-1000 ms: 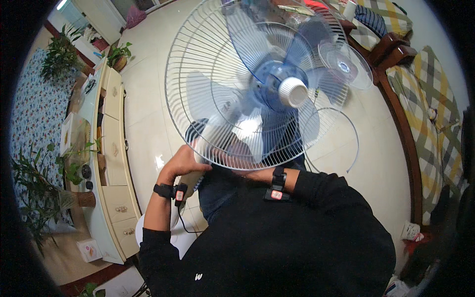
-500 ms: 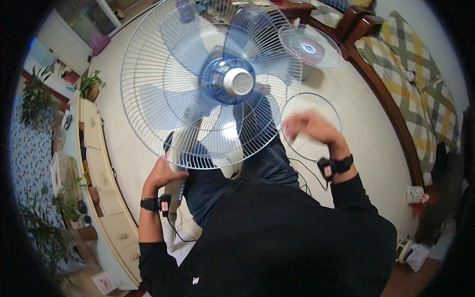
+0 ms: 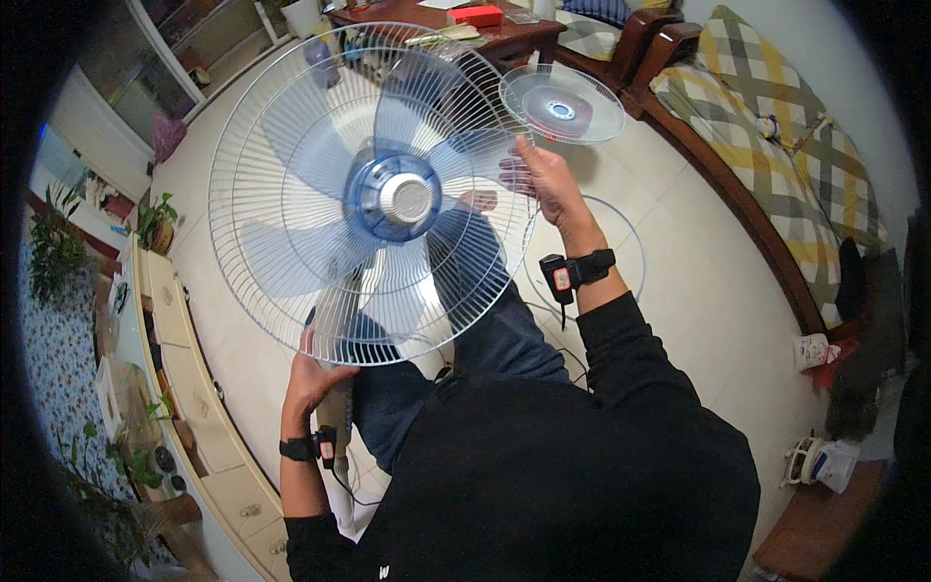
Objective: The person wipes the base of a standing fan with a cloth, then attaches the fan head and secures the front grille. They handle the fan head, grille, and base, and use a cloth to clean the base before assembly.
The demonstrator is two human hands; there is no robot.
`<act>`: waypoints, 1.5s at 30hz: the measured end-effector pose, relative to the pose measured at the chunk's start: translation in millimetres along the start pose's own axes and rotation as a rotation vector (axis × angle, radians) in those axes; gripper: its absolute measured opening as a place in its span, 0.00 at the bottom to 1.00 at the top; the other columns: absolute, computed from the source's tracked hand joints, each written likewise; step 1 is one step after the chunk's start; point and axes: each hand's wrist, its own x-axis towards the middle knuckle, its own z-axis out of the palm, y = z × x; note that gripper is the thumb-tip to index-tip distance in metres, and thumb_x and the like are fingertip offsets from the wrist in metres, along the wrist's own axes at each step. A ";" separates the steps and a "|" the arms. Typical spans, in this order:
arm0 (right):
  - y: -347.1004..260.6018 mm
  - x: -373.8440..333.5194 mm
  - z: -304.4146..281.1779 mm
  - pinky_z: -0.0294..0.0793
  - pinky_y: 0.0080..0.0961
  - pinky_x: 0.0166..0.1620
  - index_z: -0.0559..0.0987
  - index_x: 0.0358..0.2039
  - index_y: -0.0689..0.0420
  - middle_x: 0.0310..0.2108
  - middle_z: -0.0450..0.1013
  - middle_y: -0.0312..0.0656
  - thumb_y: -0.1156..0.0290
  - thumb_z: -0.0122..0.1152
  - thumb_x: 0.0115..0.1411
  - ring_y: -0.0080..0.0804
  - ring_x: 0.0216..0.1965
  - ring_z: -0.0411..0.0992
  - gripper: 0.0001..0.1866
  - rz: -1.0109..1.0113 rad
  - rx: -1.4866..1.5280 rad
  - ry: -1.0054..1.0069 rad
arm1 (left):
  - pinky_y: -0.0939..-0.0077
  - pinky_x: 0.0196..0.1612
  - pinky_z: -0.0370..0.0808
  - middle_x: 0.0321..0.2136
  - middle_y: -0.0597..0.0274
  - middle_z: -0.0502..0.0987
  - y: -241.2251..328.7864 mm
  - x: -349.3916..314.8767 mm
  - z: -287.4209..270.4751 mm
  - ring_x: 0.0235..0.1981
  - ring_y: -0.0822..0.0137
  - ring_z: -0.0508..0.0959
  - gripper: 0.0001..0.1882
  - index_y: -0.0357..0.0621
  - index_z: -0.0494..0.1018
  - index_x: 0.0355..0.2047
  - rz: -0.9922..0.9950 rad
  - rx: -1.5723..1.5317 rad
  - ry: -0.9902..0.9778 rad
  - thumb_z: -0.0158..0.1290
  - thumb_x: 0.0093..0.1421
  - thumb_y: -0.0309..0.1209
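A fan stands tilted up before me, with translucent blue blades (image 3: 301,257), a pale hub cap (image 3: 407,201) and a round wire grille (image 3: 254,320). The lower left rim is in my left hand (image 3: 315,380), its thumb along the front and its fingers partly hidden behind the wires. My right hand (image 3: 551,184) is closed on the right rim, the fingers showing through the wires. Below the fan, the pale stand (image 3: 337,422) rises beside my left leg.
Beyond my right hand a second round grille (image 3: 596,102) with a central disc rests above the floor. A thin ring (image 3: 640,257) lies on the tiles. A drawer cabinet (image 3: 218,456) runs along the left; a wooden sofa (image 3: 727,165) with checked cushions lines the right.
My right hand has moved up and left from beside the fan and taken hold of its right rim. The left hand stays at the lower left rim. My view has shifted.
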 end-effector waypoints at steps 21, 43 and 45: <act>123.7 198.4 -217.1 0.81 0.36 0.46 0.61 0.69 0.62 0.53 0.70 0.49 0.55 0.60 0.70 0.44 0.49 0.77 0.35 0.346 0.361 0.540 | 0.54 0.63 0.72 0.58 0.45 0.76 -5.9 31.2 6.1 0.60 0.50 0.75 0.52 0.35 0.66 0.64 0.009 0.421 0.135 0.78 0.44 0.45; 167.6 315.1 -266.7 0.87 0.44 0.43 0.70 0.50 0.77 0.45 0.77 0.61 0.82 0.58 0.61 0.53 0.40 0.81 0.18 0.155 0.382 0.877 | 0.53 0.66 0.69 0.63 0.43 0.70 12.1 -28.0 -2.1 0.62 0.47 0.72 0.56 0.33 0.59 0.67 -0.464 0.439 0.166 0.78 0.45 0.43; 161.9 302.4 -263.9 0.88 0.43 0.39 0.71 0.49 0.78 0.44 0.77 0.60 0.81 0.59 0.61 0.52 0.40 0.81 0.17 0.116 0.378 0.851 | 0.53 0.66 0.70 0.63 0.43 0.70 9.3 -14.7 0.5 0.63 0.48 0.72 0.56 0.33 0.58 0.67 -0.428 0.441 0.152 0.78 0.45 0.42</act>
